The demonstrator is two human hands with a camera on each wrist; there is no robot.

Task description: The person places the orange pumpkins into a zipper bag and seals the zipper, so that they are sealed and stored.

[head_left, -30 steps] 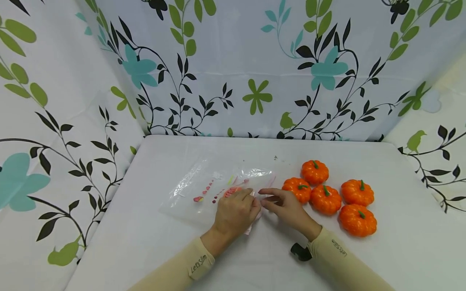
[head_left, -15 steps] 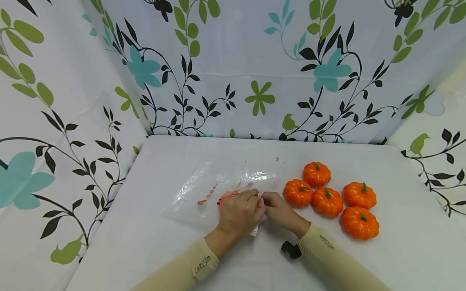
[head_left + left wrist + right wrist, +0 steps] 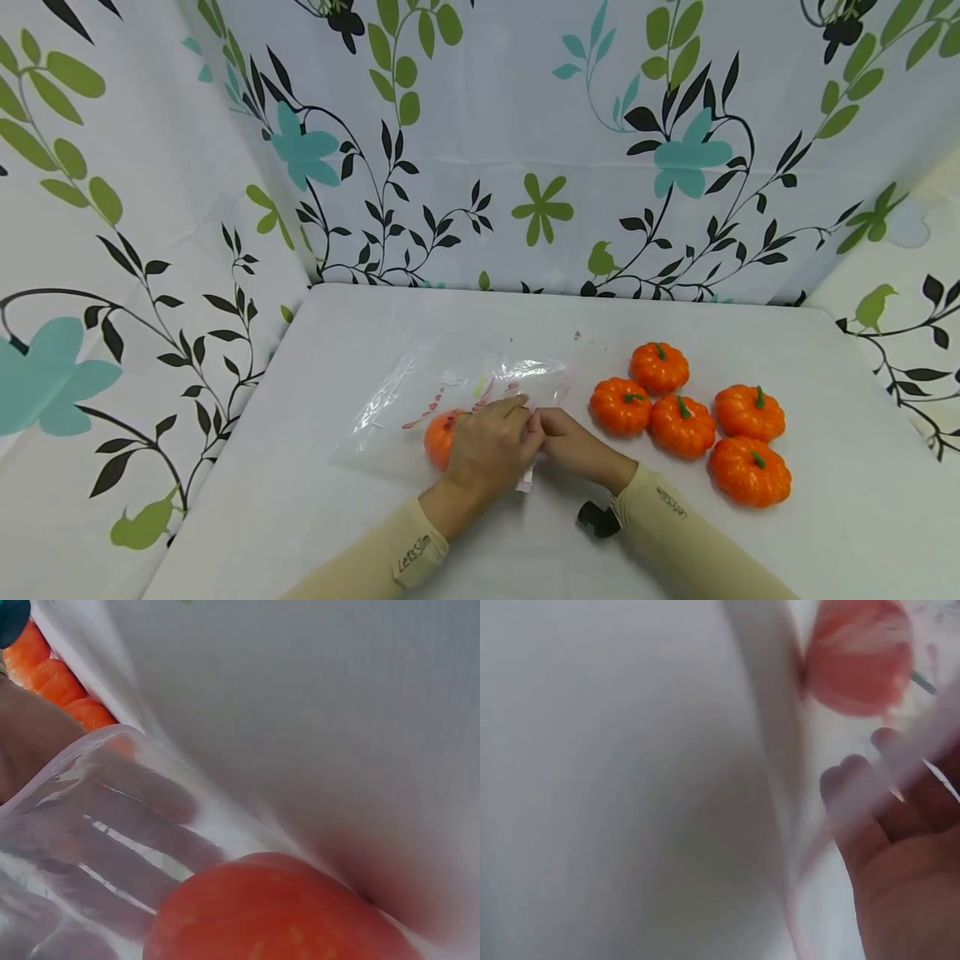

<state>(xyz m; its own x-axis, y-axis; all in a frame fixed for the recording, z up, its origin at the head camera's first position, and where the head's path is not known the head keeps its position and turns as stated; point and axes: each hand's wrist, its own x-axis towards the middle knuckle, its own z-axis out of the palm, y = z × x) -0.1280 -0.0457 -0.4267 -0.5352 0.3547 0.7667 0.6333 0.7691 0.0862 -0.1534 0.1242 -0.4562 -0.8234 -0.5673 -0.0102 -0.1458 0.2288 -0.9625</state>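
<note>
A clear plastic bag [image 3: 375, 421] with small red and yellow printed marks lies on the white table. Inside it an orange toy pumpkin [image 3: 439, 440] shows partly, the rest hidden behind my left hand [image 3: 487, 450]. The left hand holds the bag by its pink-edged rim. My right hand [image 3: 577, 447] pinches the same rim close beside it, and the two sets of fingertips meet there. In the left wrist view, fingers show through the film of the bag [image 3: 60, 795], with the bagged pumpkin [image 3: 270, 922] low in front. The right wrist view has the pumpkin [image 3: 859, 660] above spread fingers.
Several orange toy pumpkins with green stems, such as the nearest one [image 3: 750, 473], stand grouped right of my hands. A black device [image 3: 597, 520] sits by the right cuff. A leaf-patterned curtain [image 3: 450, 150] hangs behind the table's far edge.
My right hand has come left from slightly apart to take the bag's rim beside the left hand. The bagged pumpkin now shows farther left, beyond the left hand. The head view has shifted slightly.
</note>
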